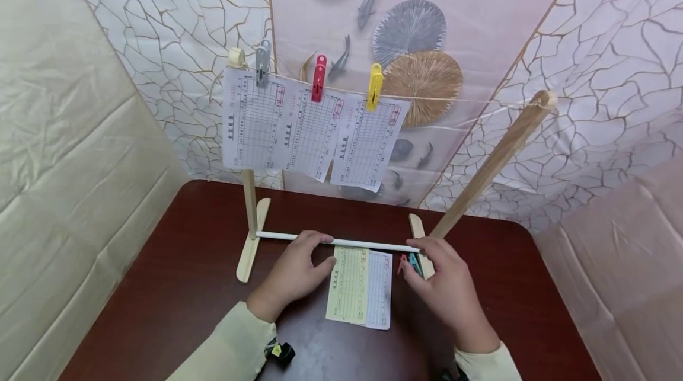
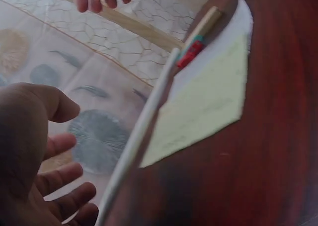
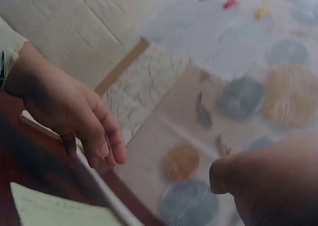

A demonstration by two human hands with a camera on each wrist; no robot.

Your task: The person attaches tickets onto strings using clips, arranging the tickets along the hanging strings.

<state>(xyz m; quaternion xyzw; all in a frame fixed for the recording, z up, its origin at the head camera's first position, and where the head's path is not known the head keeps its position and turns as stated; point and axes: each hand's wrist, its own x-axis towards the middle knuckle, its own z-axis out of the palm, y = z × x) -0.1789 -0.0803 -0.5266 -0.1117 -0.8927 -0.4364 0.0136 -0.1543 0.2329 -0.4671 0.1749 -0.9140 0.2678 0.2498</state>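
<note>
My left hand (image 1: 299, 271) hovers by the left side of a yellow printed slip (image 1: 348, 286), its thumb near the slip's upper corner. Relaxed, parted fingers with nothing between them show on this hand (image 2: 54, 151) in the left wrist view. Partly under the yellow slip lies a white slip (image 1: 379, 292). My right hand (image 1: 447, 289) is over the stand's right foot, fingers loosely bent and holding nothing. Beside its thumb are a red clothespin (image 1: 402, 262) and a teal clothespin (image 1: 414, 261). A white rod (image 1: 373, 245) runs behind the slips, between the hands.
Wooden posts (image 1: 491, 165) hold up a string (image 1: 453, 98). Three paper slips (image 1: 368, 144) hang from it by a grey clothespin (image 1: 262, 64), a red clothespin (image 1: 318, 79) and a yellow clothespin (image 1: 374, 86). The stand's left foot (image 1: 251, 250) rests on the dark red table (image 1: 171, 298).
</note>
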